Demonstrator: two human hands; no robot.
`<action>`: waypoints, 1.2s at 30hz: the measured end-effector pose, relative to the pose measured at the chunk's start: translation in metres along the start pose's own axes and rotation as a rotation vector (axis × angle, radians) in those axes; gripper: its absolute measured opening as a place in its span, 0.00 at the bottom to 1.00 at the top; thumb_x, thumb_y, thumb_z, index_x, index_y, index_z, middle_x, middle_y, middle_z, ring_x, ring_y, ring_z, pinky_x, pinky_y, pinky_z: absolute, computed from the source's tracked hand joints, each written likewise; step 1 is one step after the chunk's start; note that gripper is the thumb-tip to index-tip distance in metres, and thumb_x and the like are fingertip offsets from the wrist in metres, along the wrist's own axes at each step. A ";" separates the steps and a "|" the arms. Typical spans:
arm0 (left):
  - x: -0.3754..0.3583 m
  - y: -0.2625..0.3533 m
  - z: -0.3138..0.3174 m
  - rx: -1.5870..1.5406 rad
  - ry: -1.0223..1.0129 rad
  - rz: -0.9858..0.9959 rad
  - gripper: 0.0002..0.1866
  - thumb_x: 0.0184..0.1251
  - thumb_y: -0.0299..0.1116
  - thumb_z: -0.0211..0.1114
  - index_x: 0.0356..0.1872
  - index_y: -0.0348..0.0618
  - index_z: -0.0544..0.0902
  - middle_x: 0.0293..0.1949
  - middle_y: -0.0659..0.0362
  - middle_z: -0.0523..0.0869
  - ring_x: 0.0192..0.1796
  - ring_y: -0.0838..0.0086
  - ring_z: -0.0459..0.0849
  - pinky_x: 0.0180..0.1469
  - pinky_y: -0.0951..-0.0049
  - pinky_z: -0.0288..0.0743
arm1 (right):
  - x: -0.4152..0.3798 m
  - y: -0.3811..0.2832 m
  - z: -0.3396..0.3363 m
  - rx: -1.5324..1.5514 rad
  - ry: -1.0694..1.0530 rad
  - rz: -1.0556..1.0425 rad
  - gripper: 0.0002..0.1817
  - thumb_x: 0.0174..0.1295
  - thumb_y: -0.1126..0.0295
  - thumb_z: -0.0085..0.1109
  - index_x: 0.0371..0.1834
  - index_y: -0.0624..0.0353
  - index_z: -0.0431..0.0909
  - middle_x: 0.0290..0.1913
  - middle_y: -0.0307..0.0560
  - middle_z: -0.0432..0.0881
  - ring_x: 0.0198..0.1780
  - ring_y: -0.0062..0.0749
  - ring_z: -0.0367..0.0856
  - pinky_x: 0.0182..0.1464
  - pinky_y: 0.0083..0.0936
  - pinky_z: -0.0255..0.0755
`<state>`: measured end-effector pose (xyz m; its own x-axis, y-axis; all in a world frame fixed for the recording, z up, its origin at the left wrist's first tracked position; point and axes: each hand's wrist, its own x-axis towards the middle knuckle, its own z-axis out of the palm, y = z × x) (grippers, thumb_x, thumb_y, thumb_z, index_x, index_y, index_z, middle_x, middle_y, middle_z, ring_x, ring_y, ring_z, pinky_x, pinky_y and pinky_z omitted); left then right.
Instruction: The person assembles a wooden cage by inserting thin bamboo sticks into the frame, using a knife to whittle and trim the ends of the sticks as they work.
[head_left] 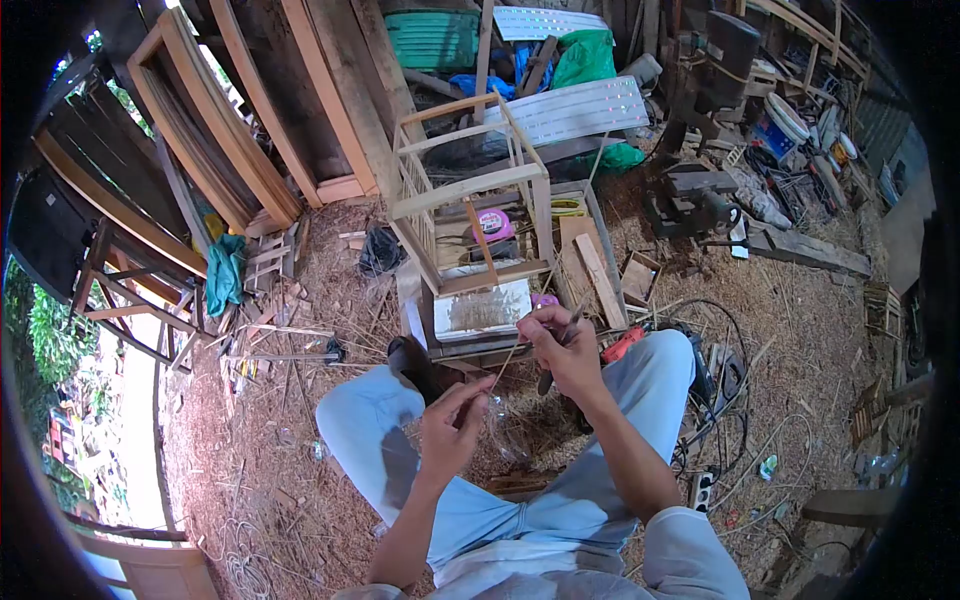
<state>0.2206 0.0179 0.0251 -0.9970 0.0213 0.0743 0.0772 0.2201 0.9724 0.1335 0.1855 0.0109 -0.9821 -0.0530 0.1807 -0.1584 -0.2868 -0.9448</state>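
Between my two hands runs a thin wooden strip (507,365), slanting up to the right. Fingertips of my left hand (455,430) pinch its lower end. My right hand (565,360) is closed at the strip's upper end and also grips a slim dark tool (545,382), whose exact kind I cannot make out. Just beyond my hands stands a small openwork wooden frame (470,190) with slatted sides. It rests on a low work surface, beside a white board with a worn grey patch (483,308).
A pink tape measure (490,225) lies behind the frame's bars. Wood offcuts (600,280) and a red power tool (625,343) are to the right, near cables and a power strip (702,492). Shavings cover the floor. Wooden door frames (200,120) lean at left.
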 end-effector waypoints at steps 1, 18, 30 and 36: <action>0.000 0.000 0.000 0.012 0.003 0.011 0.13 0.65 0.25 0.59 0.50 0.37 0.80 0.29 0.63 0.75 0.27 0.85 0.71 0.29 0.84 0.65 | 0.000 -0.002 0.000 -0.008 -0.004 0.005 0.08 0.61 0.67 0.61 0.33 0.61 0.77 0.24 0.34 0.76 0.16 0.09 0.62 0.17 0.12 0.53; 0.001 0.003 -0.003 -0.495 -0.004 -0.329 0.16 0.69 0.28 0.55 0.56 0.40 0.76 0.27 0.68 0.71 0.20 0.88 0.62 0.21 0.86 0.55 | -0.009 0.003 0.006 -0.823 -0.240 -0.344 0.11 0.48 0.65 0.65 0.22 0.59 0.74 0.14 0.44 0.73 0.16 0.33 0.72 0.21 0.27 0.65; -0.002 0.003 0.009 -0.604 -0.067 -0.343 0.20 0.69 0.30 0.56 0.61 0.44 0.73 0.28 0.69 0.69 0.20 0.89 0.59 0.19 0.87 0.52 | -0.022 0.048 0.021 -1.274 -0.074 -0.412 0.11 0.39 0.64 0.67 0.20 0.54 0.74 0.18 0.46 0.78 0.21 0.41 0.79 0.26 0.37 0.72; -0.009 -0.004 0.009 -0.715 -0.113 -0.444 0.20 0.69 0.31 0.55 0.62 0.45 0.71 0.27 0.68 0.69 0.18 0.89 0.59 0.17 0.86 0.50 | -0.003 0.027 0.011 -1.297 0.132 -0.206 0.04 0.47 0.67 0.59 0.22 0.53 0.76 0.20 0.49 0.79 0.22 0.44 0.80 0.27 0.41 0.72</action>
<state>0.2288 0.0261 0.0187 -0.9249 0.1840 -0.3328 -0.3803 -0.4380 0.8146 0.1330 0.1670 -0.0121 -0.9193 -0.0051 0.3936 -0.2147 0.8445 -0.4906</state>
